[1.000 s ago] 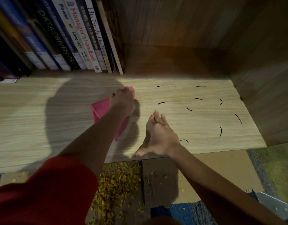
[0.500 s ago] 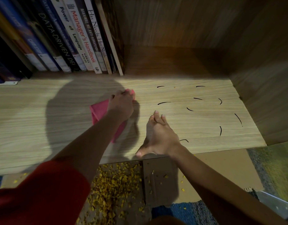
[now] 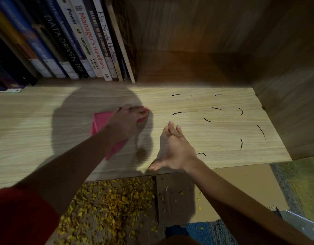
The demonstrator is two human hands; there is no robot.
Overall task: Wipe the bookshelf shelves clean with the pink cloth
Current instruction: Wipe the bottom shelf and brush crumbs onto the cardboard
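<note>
A single wide-angle camera, worn on the head, looks forward and steeply down into the bookshelf (image 3: 197, 29) from close in front of it. The shelf board (image 3: 28, 131) runs across the middle of the frame, with its front edge low and its right end against the side wall (image 3: 290, 89). The books (image 3: 73, 41) fill the top left corner. The floor (image 3: 108, 209) below the front edge takes up the bottom.

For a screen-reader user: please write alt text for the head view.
The left hand holds a pink cloth on a light wooden shelf, while the right hand rests beside it near short black marks. Books stand at the back left.
</note>
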